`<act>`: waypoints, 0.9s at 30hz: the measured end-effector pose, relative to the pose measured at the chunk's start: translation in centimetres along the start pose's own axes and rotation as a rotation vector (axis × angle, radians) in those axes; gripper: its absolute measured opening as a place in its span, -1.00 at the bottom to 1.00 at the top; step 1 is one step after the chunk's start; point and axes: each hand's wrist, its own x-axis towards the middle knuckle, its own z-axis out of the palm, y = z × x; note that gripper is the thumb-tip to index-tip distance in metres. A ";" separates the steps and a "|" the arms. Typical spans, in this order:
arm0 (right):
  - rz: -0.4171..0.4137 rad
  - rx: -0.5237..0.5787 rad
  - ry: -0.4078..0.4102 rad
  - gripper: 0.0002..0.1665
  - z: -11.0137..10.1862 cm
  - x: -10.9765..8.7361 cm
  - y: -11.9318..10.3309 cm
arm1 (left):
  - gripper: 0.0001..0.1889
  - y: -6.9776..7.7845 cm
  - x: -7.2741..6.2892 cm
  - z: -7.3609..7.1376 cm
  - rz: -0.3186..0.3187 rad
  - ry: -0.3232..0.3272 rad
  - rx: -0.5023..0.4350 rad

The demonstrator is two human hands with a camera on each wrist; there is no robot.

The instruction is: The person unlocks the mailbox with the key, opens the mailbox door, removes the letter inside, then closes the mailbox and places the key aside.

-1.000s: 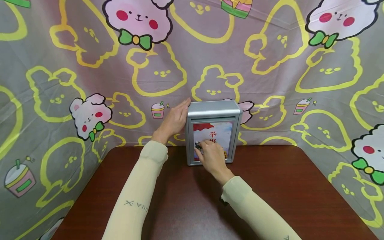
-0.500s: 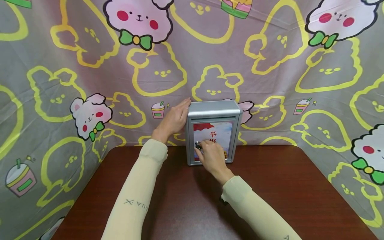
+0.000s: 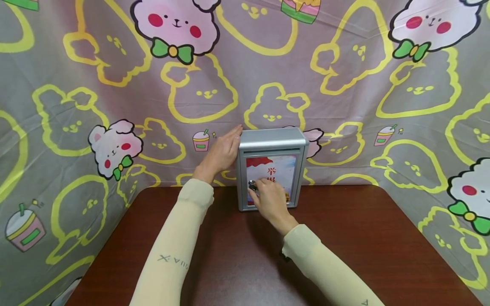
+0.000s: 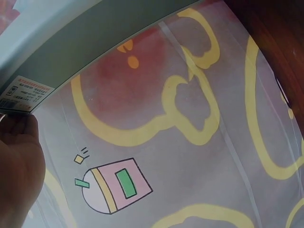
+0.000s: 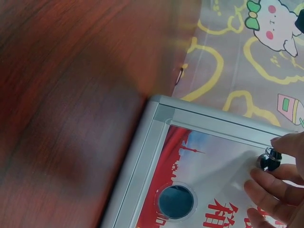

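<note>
A grey metal report box (image 3: 273,137) stands upright on the table, its front a printed panel with red characters. My left hand (image 3: 223,152) rests straight-fingered against the box's left side, near the top edge. In the left wrist view, its fingertips meet that side beside a white printed label (image 4: 24,93). My right hand (image 3: 272,200) is at the front panel and pinches a small black-headed key (image 5: 271,162) with a metal ring between thumb and fingers. The key sits at the lock on the panel's left part, and the fingers partly hide it.
The box stands on a dark red-brown wooden table (image 3: 245,263), close to its back edge. A patterned cloth (image 3: 268,63) with cartoon rabbits hangs behind and along both sides. Low on the front panel is a round dark window (image 5: 176,202).
</note>
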 end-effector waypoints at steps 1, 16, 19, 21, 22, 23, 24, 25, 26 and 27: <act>0.001 0.001 0.001 -0.73 0.0 0.0 0.0 | -0.40 0.0 0.0 0.0 0.001 0.004 -0.005; -0.021 -0.031 0.015 -0.70 0.0 -0.2 -0.2 | -0.42 0.1 0.0 0.0 0.005 0.017 -0.003; -0.032 -0.064 0.013 -0.69 0.0 -0.2 -0.3 | -0.41 0.1 0.0 0.0 -0.001 0.013 -0.001; -0.036 -0.079 0.010 -0.69 0.0 -0.2 -0.3 | -0.41 0.1 0.0 0.0 -0.003 0.011 -0.002; -0.036 -0.082 0.008 -0.69 0.0 -0.2 -0.4 | -0.41 0.1 0.0 0.0 -0.007 0.009 -0.003; -0.035 -0.081 0.011 -0.69 0.1 -0.2 -0.4 | -0.41 0.2 0.0 0.0 -0.007 0.007 -0.004; -0.036 -0.080 0.016 -0.69 0.1 -0.3 -0.4 | -0.41 0.2 -0.1 0.0 -0.008 0.006 -0.005; -0.038 -0.080 0.021 -0.69 0.2 -0.3 -0.4 | -0.41 0.2 -0.1 -0.1 -0.011 0.004 -0.007; -0.040 -0.076 0.027 -0.69 0.2 -0.3 -0.4 | -0.41 0.2 -0.1 -0.1 -0.013 0.002 -0.007; -0.047 -0.073 0.034 -0.70 0.2 -0.3 -0.5 | -0.41 0.2 -0.1 0.0 -0.015 0.000 -0.008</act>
